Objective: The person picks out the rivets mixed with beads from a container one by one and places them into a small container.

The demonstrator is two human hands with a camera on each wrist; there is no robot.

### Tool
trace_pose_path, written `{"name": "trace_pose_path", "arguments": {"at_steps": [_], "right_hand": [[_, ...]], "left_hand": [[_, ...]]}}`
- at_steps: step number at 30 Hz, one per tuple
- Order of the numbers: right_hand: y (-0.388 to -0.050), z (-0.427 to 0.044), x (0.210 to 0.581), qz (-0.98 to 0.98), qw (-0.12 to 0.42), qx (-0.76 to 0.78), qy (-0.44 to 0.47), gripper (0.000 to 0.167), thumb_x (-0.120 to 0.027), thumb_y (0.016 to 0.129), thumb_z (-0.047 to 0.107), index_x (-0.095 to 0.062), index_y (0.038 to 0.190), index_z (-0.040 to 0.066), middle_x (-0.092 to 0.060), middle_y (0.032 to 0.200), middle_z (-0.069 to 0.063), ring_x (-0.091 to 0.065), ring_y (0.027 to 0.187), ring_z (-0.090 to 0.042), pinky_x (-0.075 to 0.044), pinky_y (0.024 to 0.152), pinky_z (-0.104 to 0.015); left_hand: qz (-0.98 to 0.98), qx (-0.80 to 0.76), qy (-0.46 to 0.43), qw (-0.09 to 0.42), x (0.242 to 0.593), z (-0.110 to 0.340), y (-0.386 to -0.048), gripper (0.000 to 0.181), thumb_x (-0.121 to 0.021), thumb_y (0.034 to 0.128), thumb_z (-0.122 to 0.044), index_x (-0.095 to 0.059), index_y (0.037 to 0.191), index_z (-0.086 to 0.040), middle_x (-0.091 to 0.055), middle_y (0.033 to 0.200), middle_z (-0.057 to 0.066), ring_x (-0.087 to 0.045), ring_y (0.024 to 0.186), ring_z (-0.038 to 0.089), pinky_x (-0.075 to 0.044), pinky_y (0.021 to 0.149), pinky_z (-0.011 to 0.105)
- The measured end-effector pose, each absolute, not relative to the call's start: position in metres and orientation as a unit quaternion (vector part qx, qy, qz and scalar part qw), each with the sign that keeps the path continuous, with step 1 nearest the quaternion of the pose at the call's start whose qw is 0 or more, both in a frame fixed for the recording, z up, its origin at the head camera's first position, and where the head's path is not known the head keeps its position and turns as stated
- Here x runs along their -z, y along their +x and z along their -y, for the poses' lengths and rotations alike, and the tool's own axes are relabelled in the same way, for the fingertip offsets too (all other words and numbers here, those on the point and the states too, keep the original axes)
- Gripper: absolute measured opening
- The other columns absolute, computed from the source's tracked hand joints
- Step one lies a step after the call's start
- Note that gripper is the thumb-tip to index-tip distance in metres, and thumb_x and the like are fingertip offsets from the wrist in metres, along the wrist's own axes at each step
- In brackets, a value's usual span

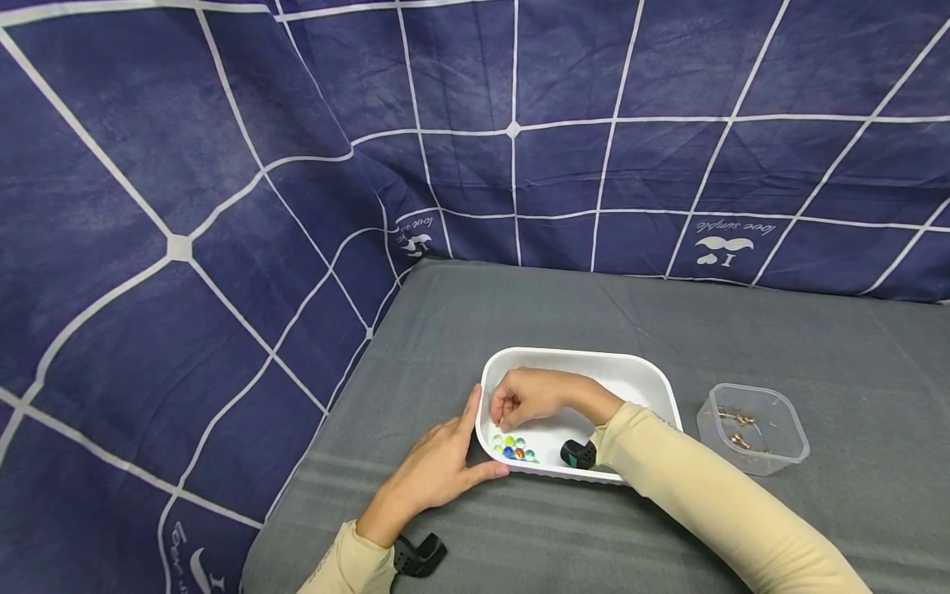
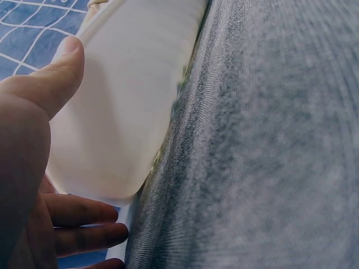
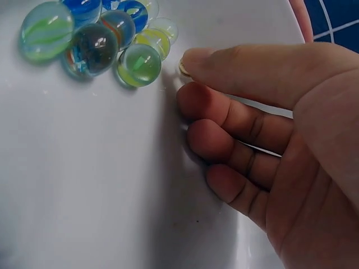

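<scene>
A white tray [image 1: 594, 363] lies on the grey cloth, with several glass marbles [image 1: 514, 448] gathered in its front left corner. Spread around that corner is my left hand [image 1: 438, 462], its fingers along the left side and its thumb at the front rim. My right hand [image 1: 530, 394] reaches into the tray's left end, fingers curled, just behind the marbles. Between thumb and index finger it pinches a small gold-coloured piece [image 3: 183, 68], mostly hidden by the thumb. Clear, green, yellow and blue marbles [image 3: 139, 65] sit beside the fingertips in the right wrist view.
Right of the tray stands a clear plastic box [image 1: 790, 429] holding several small gold-coloured metal pieces [image 1: 738, 421]. My right forearm crosses the tray's front right side. A dark blue curtain [image 1: 579, 165] with white lines hangs behind and on the left.
</scene>
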State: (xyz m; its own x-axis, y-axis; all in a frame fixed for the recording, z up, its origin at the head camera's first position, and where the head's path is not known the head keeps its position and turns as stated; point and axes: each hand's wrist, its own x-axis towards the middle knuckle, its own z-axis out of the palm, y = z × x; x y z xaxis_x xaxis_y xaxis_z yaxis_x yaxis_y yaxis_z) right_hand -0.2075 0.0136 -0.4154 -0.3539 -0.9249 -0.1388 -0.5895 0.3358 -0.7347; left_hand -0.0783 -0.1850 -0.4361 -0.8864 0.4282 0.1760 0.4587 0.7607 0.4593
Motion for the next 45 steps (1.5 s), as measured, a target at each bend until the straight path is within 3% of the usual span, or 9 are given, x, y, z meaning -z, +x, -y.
{"name": "trace_pose_path", "arguments": {"at_steps": [24, 36, 45], "right_hand": [[-0.208, -0.021, 0.395, -0.756, 0.299, 0.336, -0.476, 0.005, -0.070, 0.088, 0.000, -0.070, 0.093, -0.003, -0.063, 0.073, 0.006, -0.053, 0.065, 0.000, -0.045, 0.061, -0.018], [-0.213, -0.029, 0.389, -0.755, 0.285, 0.362, -0.467, 0.010, -0.069, 0.090, 0.002, -0.070, 0.098, -0.004, -0.068, 0.079, 0.000, -0.056, 0.068, -0.001, -0.048, 0.062, -0.019], [-0.217, -0.037, 0.380, -0.754, 0.241, 0.383, -0.476, 0.015, -0.071, 0.091, 0.007, -0.070, 0.100, -0.005, -0.071, 0.083, -0.004, -0.061, 0.073, -0.005, -0.050, 0.067, -0.023]], "left_hand": [[0.937, 0.255, -0.238, 0.032, 0.436, 0.185, -0.081, 0.110, -0.071, 0.0844, -0.057, -0.014, 0.156, 0.005, -0.056, 0.134, 0.024, -0.059, 0.116, 0.033, -0.048, 0.094, 0.047], [0.936, 0.257, -0.238, 0.028, 0.438, 0.185, -0.081, 0.110, -0.071, 0.0845, -0.057, -0.013, 0.156, 0.005, -0.057, 0.133, 0.024, -0.060, 0.114, 0.032, -0.048, 0.092, 0.048], [0.936, 0.257, -0.239, 0.026, 0.437, 0.185, -0.081, 0.110, -0.071, 0.0849, -0.057, -0.014, 0.155, 0.005, -0.057, 0.134, 0.024, -0.060, 0.116, 0.032, -0.048, 0.094, 0.047]]}}
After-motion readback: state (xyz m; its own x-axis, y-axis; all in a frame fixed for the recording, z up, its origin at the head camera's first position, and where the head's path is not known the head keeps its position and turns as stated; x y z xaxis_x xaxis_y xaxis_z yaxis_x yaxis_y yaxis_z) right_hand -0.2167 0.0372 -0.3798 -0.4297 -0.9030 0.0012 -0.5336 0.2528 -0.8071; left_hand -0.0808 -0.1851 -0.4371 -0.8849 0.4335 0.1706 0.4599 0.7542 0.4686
